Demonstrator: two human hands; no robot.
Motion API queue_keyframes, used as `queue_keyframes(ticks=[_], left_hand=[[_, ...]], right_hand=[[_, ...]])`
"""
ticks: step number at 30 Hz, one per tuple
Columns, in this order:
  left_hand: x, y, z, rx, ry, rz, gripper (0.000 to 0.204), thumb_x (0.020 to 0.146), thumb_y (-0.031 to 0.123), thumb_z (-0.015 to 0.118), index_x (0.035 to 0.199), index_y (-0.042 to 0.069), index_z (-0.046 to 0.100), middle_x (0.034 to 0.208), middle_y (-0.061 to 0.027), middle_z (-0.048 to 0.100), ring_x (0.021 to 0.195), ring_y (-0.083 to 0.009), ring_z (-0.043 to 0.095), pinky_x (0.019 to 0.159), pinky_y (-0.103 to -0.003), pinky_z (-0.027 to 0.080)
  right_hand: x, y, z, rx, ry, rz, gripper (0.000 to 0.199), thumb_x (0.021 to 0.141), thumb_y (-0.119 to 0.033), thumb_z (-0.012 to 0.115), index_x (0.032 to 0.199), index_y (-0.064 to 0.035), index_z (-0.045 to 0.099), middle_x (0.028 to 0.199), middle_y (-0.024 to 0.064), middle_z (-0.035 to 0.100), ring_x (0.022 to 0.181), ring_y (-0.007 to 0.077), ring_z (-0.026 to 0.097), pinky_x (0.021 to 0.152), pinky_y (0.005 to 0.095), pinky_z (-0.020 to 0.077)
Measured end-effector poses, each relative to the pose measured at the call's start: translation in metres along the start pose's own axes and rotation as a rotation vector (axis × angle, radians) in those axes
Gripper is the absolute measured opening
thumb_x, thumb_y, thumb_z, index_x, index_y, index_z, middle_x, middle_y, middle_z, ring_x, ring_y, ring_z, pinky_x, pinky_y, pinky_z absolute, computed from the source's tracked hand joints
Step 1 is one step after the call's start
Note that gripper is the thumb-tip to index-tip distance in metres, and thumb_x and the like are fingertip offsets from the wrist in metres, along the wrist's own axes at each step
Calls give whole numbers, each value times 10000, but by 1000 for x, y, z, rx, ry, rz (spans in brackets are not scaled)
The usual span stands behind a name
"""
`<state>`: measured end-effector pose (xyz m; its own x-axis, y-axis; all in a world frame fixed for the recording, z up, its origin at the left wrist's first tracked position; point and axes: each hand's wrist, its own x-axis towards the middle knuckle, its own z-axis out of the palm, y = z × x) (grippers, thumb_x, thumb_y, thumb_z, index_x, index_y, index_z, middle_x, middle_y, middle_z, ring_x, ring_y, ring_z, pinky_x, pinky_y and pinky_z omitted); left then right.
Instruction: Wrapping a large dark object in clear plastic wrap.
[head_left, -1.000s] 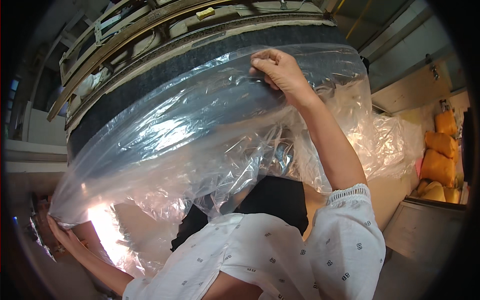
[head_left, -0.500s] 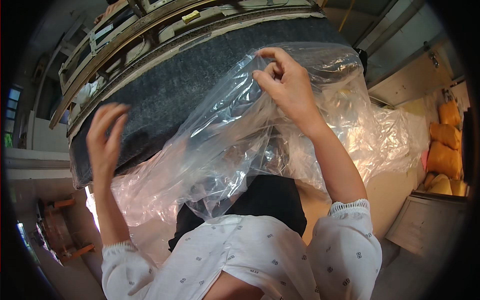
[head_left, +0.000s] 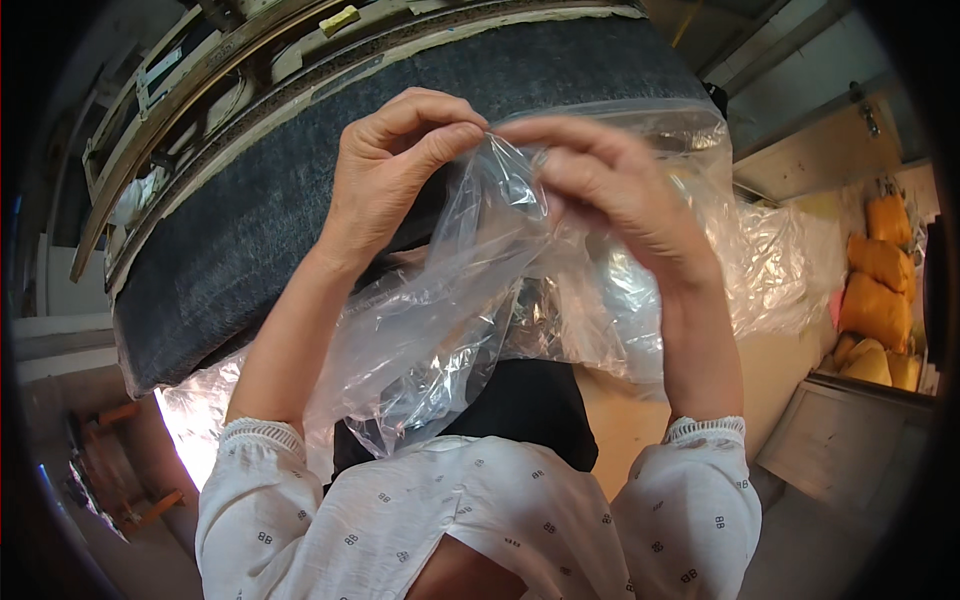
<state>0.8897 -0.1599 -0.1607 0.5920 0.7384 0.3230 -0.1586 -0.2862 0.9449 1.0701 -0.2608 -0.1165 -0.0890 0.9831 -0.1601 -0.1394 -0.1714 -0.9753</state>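
Note:
A large sheet of thin clear plastic film point(head_left: 430, 330) hangs in loose folds across the table's near side and over my lap. My left hand point(head_left: 395, 170) is closed, pinching a gathered edge of the film between thumb and forefinger. Close beside it, my right hand point(head_left: 625, 195) is blurred by motion. Its forefinger reaches toward the left fingertips, and its thumb is against or just behind the film. Whether the right fingers grip the film cannot be made out. Under both hands lies the dark cloth-like top of the table point(head_left: 250, 190).
A wood and metal frame point(head_left: 190, 100) runs along the table's far left edge, with a small yellow block point(head_left: 339, 21) on it. More crumpled film point(head_left: 785, 265) spreads to the right. Orange bundles point(head_left: 878, 305) are stacked at the far right. An orange-brown stand point(head_left: 115, 465) is at lower left.
My left hand has moved right and up from the table's left side and now pinches the film's edge. My right hand has shifted slightly right and down. The film's edge is drawn up between them.

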Motion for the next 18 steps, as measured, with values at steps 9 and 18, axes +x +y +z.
queue_keyframes(ticks=[9,18], left_hand=[[-27,5,-2,-585,254,-111,211,883,140,559,1079,75,516,904,-13,576,807,-77,550,709,-202,459],[-109,-7,-183,222,787,-93,175,894,139,522,1058,93,564,875,47,564,640,-9,447,532,-150,354]], right_hand=[[16,0,7,-913,203,-546,124,833,-146,570,832,-37,510,686,73,515,583,180,507,559,269,411],[-94,140,-89,-1675,-346,142,172,748,-303,633,752,-131,646,718,85,624,790,267,601,757,448,410]])
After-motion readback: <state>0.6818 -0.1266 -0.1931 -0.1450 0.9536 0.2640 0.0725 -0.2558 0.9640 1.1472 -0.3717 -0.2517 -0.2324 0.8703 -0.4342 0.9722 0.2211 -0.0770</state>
